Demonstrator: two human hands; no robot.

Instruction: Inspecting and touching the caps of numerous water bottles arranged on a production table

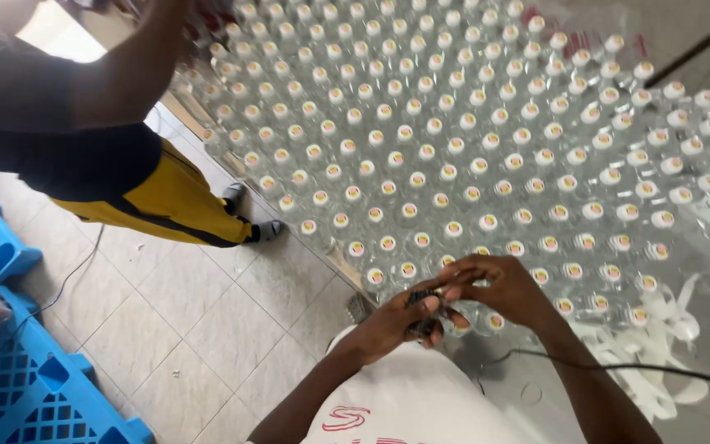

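As both hands [445, 304] grip, small dark object [422, 298] (blurred)

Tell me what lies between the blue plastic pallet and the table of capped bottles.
In the head view, pale tiled floor lies between the blue pallet and the bottles, with a thin cable and a co-worker's feet.

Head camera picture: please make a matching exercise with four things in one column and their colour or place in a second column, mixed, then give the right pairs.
Things:
1. pallet
2. trousers of the other person
3. bottles
4. small dark object

Colour or place:
A. yellow with a dark stripe
B. clear, with white caps, standing in rows on the table
C. blue, on the tiled floor at the left
D. held between the left hand and the right hand

Pairs: 1-C, 2-A, 3-B, 4-D
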